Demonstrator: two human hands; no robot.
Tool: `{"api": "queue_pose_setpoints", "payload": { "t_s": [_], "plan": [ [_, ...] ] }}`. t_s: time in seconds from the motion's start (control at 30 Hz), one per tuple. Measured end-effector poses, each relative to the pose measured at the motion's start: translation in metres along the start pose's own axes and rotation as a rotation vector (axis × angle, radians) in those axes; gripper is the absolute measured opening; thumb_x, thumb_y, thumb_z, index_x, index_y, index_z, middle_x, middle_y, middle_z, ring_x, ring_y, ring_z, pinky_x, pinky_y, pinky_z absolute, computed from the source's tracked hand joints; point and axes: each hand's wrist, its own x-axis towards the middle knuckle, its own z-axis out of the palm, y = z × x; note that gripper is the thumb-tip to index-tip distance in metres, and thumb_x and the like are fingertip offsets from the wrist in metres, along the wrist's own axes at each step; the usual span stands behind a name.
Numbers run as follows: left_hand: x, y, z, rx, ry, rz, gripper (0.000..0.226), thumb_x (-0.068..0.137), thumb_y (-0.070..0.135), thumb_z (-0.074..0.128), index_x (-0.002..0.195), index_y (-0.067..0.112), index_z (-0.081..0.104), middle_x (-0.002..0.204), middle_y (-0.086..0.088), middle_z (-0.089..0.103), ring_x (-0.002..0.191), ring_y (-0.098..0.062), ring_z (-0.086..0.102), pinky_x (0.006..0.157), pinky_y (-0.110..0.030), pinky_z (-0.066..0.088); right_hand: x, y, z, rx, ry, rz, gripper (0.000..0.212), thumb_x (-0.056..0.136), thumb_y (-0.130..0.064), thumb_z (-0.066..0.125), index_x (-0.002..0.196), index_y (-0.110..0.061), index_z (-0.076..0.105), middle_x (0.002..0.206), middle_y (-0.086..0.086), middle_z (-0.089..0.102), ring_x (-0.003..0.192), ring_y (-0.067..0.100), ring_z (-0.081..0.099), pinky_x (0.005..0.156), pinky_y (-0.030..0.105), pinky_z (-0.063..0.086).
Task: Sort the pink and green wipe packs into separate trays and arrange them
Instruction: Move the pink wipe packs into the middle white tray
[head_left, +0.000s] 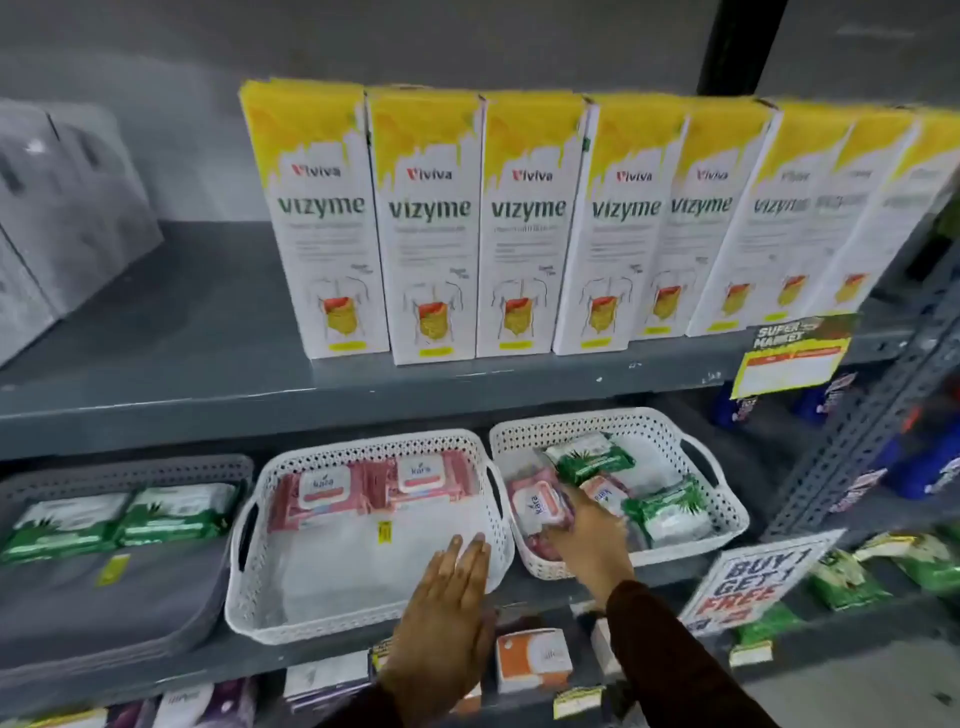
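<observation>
1. Right hand inside the mixed white tray, fingers curled down on a pink wipe pack at the tray's 9 o'clock side; seems to be closing on it, but cannot tell whether already lifted.
2. Left hand flat, fingers spread straight, palm down on the rim of the middle white tray at its 4 o'clock corner; holds nothing, probably only steadies the tray.
3. Around the grip, in the same mixed tray: second pink pack just beside the fingers toward 1 o'clock, more pink under the hand toward 7 o'clock, one green pack at 12 o'clock, another green pack at 3 o'clock.
4. Further out at 9 o'clock: middle tray with two pink packs side by side along its back wall, front half free.
5. Farthest at 9 o'clock: grey tray with two green packs at its back.
6. Judged progress: roughly half done. Left: at least two pink packs to the middle tray, two green packs to the grey tray, then straightening of the rows.
</observation>
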Motion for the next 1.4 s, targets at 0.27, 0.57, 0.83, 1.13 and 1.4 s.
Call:
{"api": "queue_pose_setpoints", "payload": {
  "t_s": [0.27, 0.57, 0.83, 1.13, 1.4],
  "plan": [
    [-0.001, 0.003, 0.010, 0.013, -0.061, -0.030, 0.059, 0.098, 0.041, 0.033, 0.151, 0.015, 0.026, 0.159, -0.001, 0.027, 0.148, -0.024, 0.014, 0.118, -0.038, 0.006, 0.031, -0.011, 0.011, -0.382, -0.093, -0.044, 0.073, 0.078, -0.035, 0.072, 0.142, -0.024, 0.040, 0.129, 0.008, 0.065, 0.114, 0.031, 0.063, 0.090, 0.041, 0.056],
    [-0.020, -0.021, 0.003, 0.010, -0.043, -0.096, 0.061, 0.099, 0.038, 0.035, 0.153, 0.015, 0.018, 0.162, -0.001, 0.018, 0.150, -0.024, 0.007, 0.119, -0.039, 0.007, 0.015, -0.025, 0.012, 0.120, 0.357, -0.136, 0.065, 0.075, -0.037, 0.083, 0.128, -0.031, 0.047, 0.114, 0.003, 0.067, 0.090, 0.019, 0.064, 0.069, 0.030, 0.050],
    [-0.038, -0.040, -0.001, 0.029, -0.032, -0.194, 0.070, 0.098, 0.044, 0.034, 0.153, 0.007, 0.012, 0.162, -0.010, 0.014, 0.150, -0.028, 0.008, 0.117, -0.044, 0.014, 0.008, -0.089, 0.074, 0.121, -0.043, -0.313, 0.054, 0.089, -0.037, 0.072, 0.136, -0.033, 0.048, 0.123, 0.007, 0.054, 0.101, 0.025, 0.065, 0.090, 0.039, 0.057],
    [-0.040, -0.037, -0.005, 0.079, -0.076, -0.225, 0.068, 0.100, 0.048, 0.028, 0.153, 0.009, 0.012, 0.162, -0.007, 0.012, 0.150, -0.027, 0.005, 0.117, -0.046, 0.011, 0.010, -0.084, 0.098, -0.237, -0.344, -0.290, 0.051, 0.103, -0.025, 0.046, 0.153, -0.025, 0.038, 0.150, 0.020, 0.048, 0.133, 0.034, 0.053, 0.108, 0.044, 0.048],
    [-0.016, -0.011, 0.003, 0.093, -0.099, -0.173, 0.069, 0.100, 0.052, 0.022, 0.152, 0.008, 0.020, 0.160, -0.010, 0.019, 0.149, -0.029, 0.008, 0.117, -0.045, 0.008, 0.035, -0.033, -0.003, -0.144, 0.151, 0.002, 0.032, 0.092, -0.017, 0.059, 0.121, -0.005, 0.062, 0.120, 0.020, 0.065, 0.115, 0.038, 0.060, 0.090, 0.041, 0.054]
  ]
}}
